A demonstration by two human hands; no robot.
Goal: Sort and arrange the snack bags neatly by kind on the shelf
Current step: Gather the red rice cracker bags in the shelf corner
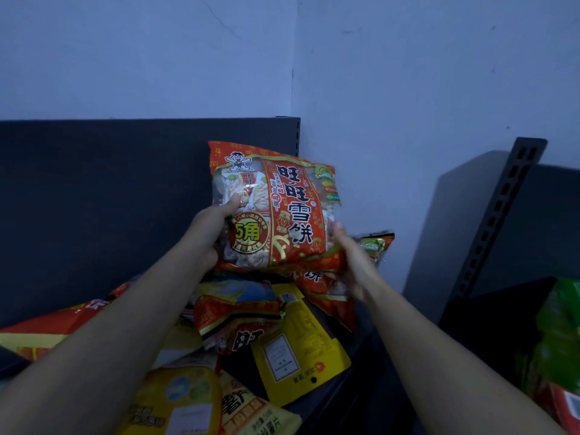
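Note:
I hold a red rice-cracker bag (282, 208) upright above the shelf, near the back right corner. My left hand (210, 227) grips its left edge, thumb on the front. My right hand (351, 262) grips its lower right edge from behind. Another red bag of the same kind (326, 293) lies just under it. Below, a jumble of snack bags lies on the dark shelf (354, 387): a red and gold bag (238, 318), a yellow pouch (298, 343) back side up, yellow chip bags (201, 400) at the front, and a red and yellow bag (44, 331) on the left.
The shelf's dark back panel (110, 189) stands behind the bags, against a pale wall. To the right, a second shelf unit with a slotted upright (502, 215) holds green bags (561, 340).

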